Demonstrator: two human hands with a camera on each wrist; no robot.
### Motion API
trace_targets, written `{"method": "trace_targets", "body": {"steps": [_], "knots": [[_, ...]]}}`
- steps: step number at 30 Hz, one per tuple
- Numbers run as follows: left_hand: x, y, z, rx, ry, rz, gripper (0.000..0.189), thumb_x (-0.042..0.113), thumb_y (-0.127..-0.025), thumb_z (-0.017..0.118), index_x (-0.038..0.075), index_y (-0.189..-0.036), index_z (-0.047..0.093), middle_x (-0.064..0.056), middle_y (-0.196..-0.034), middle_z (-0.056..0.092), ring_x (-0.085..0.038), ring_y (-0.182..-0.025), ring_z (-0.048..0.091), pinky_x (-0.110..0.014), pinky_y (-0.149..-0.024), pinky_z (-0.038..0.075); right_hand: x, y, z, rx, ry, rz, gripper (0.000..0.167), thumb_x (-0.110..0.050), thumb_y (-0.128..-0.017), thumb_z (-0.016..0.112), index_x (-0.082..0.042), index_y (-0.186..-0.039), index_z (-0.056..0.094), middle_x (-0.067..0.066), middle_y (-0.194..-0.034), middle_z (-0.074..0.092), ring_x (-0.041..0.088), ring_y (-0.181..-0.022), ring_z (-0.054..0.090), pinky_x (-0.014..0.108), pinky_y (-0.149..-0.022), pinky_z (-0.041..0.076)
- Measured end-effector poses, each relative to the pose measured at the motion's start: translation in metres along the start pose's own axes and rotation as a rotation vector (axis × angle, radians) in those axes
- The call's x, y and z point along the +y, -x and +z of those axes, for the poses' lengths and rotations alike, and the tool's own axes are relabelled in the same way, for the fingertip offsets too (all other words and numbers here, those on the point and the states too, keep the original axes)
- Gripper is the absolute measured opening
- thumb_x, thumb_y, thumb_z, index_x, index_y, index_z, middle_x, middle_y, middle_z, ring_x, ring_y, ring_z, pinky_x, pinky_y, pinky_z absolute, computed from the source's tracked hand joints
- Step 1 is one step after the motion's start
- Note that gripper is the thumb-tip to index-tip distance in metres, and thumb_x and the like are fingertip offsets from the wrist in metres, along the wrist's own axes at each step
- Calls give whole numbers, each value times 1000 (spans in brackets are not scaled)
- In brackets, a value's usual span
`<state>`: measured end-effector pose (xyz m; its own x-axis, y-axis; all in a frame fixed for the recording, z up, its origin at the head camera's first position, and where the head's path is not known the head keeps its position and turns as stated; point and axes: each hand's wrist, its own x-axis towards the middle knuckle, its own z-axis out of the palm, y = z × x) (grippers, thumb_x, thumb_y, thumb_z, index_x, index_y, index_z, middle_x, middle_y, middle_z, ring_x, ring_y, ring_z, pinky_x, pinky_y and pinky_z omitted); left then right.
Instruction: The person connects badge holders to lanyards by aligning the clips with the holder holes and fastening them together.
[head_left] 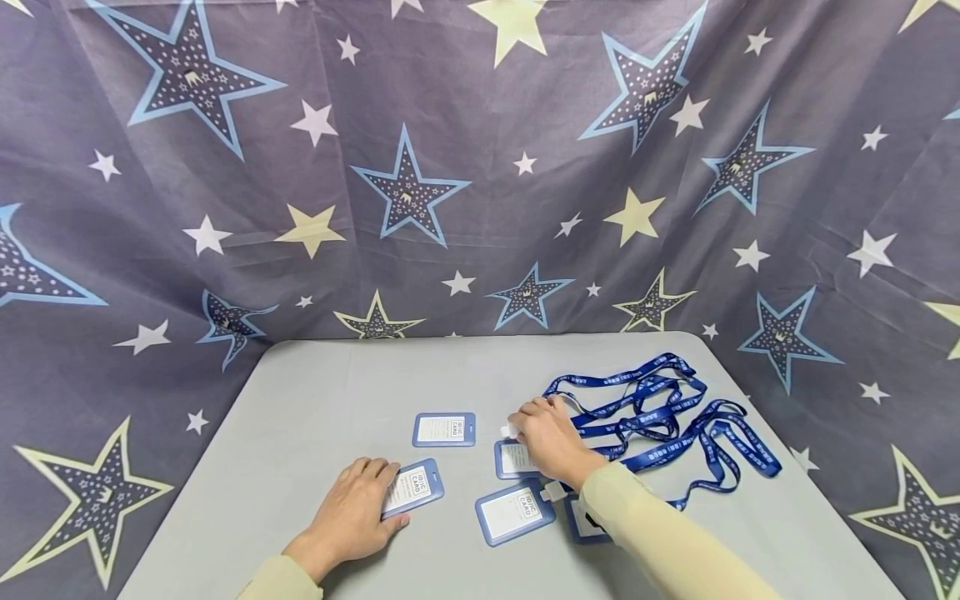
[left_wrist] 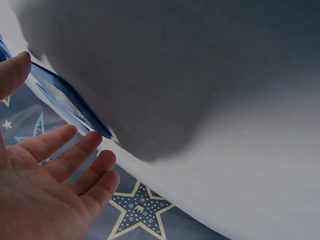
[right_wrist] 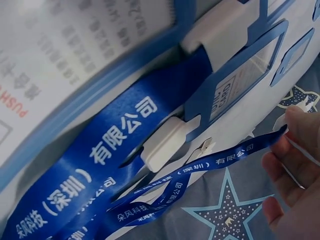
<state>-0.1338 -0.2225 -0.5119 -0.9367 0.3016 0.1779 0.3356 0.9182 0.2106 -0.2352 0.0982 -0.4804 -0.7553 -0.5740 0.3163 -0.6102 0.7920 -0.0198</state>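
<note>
My left hand (head_left: 356,508) lies over the left end of a blue-framed ID badge holder (head_left: 411,487), thumb at its near edge and fingers at its far edge. In the left wrist view the badge holder (left_wrist: 75,102) shows edge-on between thumb and fingers. My right hand (head_left: 551,437) pinches the white-clipped end of a blue lanyard (right_wrist: 235,156), above a badge holder (head_left: 513,460) that it partly covers. Closer to me lies another badge holder (head_left: 516,512) with a white clip (head_left: 553,492) at its slotted end.
A separate badge holder (head_left: 444,429) lies at mid-table, beyond the left hand. Under the right sleeve (head_left: 660,533) another badge holder (head_left: 583,523) is partly hidden. Looped blue lanyards (head_left: 663,417) spread over the right side of the grey table (head_left: 360,392). A star-patterned curtain (head_left: 480,167) hangs behind.
</note>
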Motion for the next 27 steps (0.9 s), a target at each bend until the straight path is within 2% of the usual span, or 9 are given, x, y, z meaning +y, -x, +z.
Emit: {"method": "trace_targets", "body": {"steps": [14, 27], "knots": [[-5, -1, 2, 9, -4, -12, 77, 42, -77, 85, -6, -132, 60, -20, -127, 62, -38, -123, 54, -54, -109, 41, -6, -7, 3, -16, 23, -10, 28, -18, -91, 77, -14, -118, 75, 4, -116, 73, 20, -106, 60, 42, -94, 39], [-4, -1, 1, -38, -9, -63, 74, 40, -79, 84, -7, -131, 62, -16, -124, 60, -32, -114, 56, -50, -103, 47, -13, -9, 2, -25, 12, -25, 27, -17, -91, 77, -13, -117, 75, 3, -114, 73, 20, -104, 59, 41, -95, 38]]}}
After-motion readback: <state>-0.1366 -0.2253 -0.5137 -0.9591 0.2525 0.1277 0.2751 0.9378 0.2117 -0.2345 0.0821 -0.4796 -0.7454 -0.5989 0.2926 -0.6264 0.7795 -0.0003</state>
